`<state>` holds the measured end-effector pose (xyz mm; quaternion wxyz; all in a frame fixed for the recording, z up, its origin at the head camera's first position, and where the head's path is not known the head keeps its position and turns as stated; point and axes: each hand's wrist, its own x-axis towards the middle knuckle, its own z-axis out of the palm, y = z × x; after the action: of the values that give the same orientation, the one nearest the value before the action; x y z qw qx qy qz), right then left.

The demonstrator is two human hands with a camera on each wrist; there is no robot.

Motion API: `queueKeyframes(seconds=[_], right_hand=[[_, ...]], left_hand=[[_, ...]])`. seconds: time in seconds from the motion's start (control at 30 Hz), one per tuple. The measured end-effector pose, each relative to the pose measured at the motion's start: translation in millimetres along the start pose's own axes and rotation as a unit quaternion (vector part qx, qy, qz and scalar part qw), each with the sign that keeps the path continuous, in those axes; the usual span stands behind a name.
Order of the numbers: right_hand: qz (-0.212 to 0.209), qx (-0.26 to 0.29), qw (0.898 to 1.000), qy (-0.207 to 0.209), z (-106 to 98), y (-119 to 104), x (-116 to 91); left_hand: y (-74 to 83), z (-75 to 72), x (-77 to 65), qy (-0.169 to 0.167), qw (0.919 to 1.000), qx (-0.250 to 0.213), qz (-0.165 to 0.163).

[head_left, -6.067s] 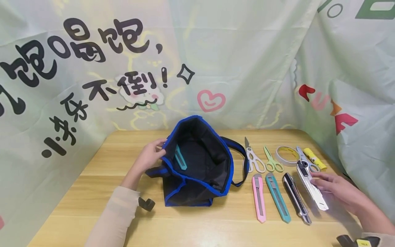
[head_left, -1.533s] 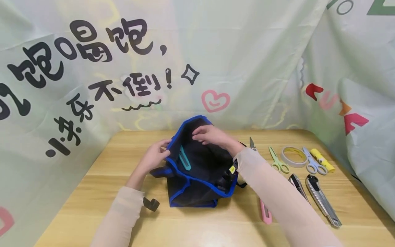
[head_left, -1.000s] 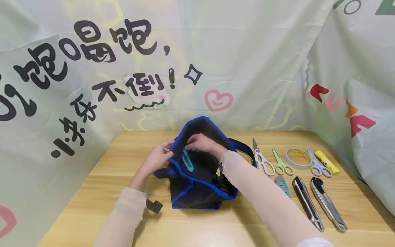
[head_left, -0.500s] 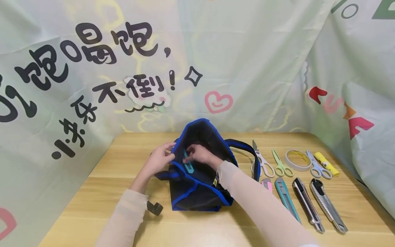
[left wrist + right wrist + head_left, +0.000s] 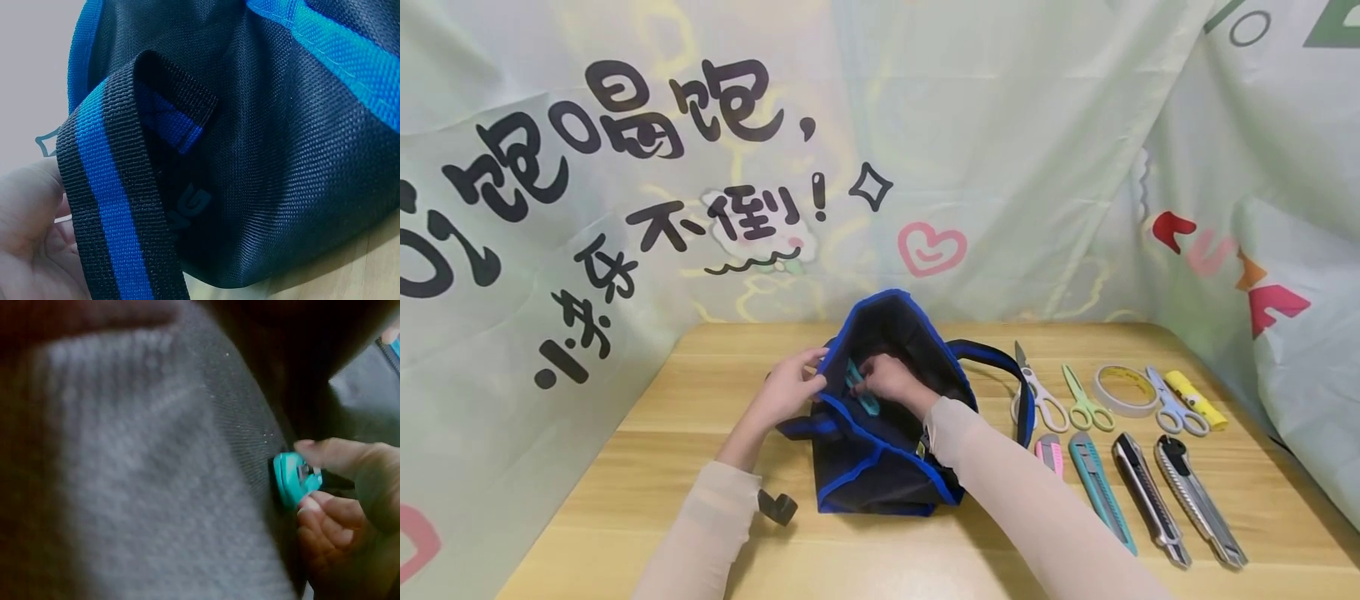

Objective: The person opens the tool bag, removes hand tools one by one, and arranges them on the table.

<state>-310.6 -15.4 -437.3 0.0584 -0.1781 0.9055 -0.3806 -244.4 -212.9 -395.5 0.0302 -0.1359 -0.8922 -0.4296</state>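
Observation:
A black tote bag (image 5: 887,487) with blue edging stands on the table, its mouth tipped toward me. My left hand (image 5: 790,387) grips the bag's left rim; in the left wrist view it shows beside the striped strap (image 5: 115,187). Inside the bag, my right hand (image 5: 891,379) pinches a teal utility knife (image 5: 868,405) between thumb and fingers. The right wrist view shows the end of that utility knife (image 5: 290,478) against the dark lining. Part of it is hidden behind my fingers.
Right of the bag lie pink (image 5: 1049,452), teal (image 5: 1101,492), black-and-silver (image 5: 1150,500) and silver (image 5: 1201,500) utility knives. Behind them are white (image 5: 1041,396), green (image 5: 1084,404) and blue (image 5: 1175,404) scissors, a tape roll (image 5: 1101,400) and a yellow tube (image 5: 1195,400). A printed curtain (image 5: 1000,167) hangs behind.
My right hand has left the silver utility knife and reached into the bag, where it has taken hold of the teal utility knife and shifted it slightly. My left hand stays at the rim.

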Motion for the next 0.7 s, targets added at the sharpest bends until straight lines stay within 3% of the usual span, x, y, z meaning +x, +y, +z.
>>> queueKeyframes(seconds=[0.23,0.47,0.7], right_hand=[[0.03,-0.014,0.999,0.02,-3.4,0.2,-4.1],[0.02,-0.011,1.0,0.011,-9.4,8.0,-4.3],[0.04,0.088,0.995,-0.04,-24.4,7.3,-12.4]], left_hand=[[-2.0,2.0,-1.5,-0.004,0.9999,-0.01,-0.004],[-1.6,2.3,-2.4,-0.006,0.9998,-0.016,-0.004],[-1.0,0.4,-1.2,-0.005,0.9997,-0.024,0.001]])
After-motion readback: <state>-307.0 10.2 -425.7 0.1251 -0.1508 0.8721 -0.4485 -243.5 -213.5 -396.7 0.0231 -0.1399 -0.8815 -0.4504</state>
